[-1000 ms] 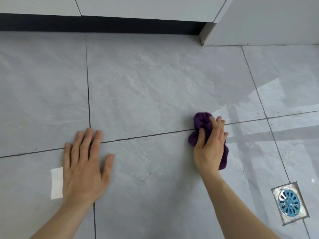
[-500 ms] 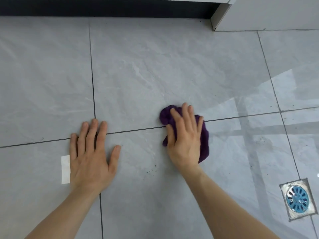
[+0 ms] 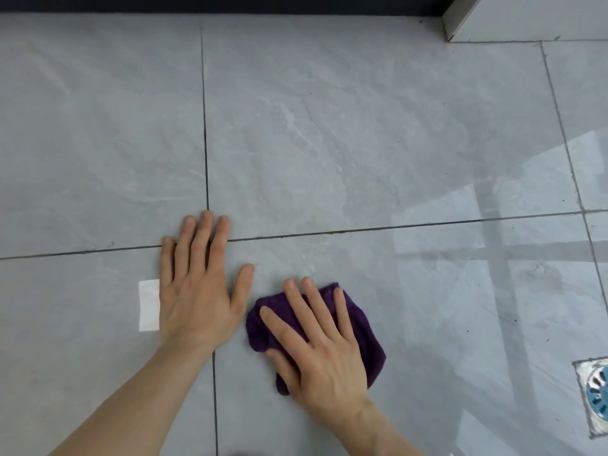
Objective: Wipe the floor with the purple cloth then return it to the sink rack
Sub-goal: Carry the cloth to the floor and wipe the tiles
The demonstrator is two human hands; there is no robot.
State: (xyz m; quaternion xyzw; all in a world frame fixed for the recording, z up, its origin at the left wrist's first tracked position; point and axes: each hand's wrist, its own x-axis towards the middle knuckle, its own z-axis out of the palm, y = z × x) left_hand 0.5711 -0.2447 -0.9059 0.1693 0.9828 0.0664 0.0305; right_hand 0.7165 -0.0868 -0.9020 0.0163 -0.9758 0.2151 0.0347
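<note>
The purple cloth [image 3: 362, 327] lies bunched on the grey tiled floor [image 3: 329, 143], low in the middle of the view. My right hand [image 3: 319, 350] presses flat on top of it, fingers spread, covering most of it. Just left of the cloth, my left hand [image 3: 197, 291] rests palm-down on the tiles with fingers apart and nothing in it; its thumb is close to the cloth's left edge. The sink rack is out of view.
A floor drain with a blue grate [image 3: 597, 396] sits at the right edge. A white paper scrap [image 3: 148, 306] lies beside my left hand. A dark cabinet kick-strip [image 3: 230, 3] runs along the top, with a white cabinet corner [image 3: 460, 18] at upper right.
My right hand has dragged the cloth left and toward me, from right of the tile joint to beside my left hand. The left hand stayed planted; the view shifted.
</note>
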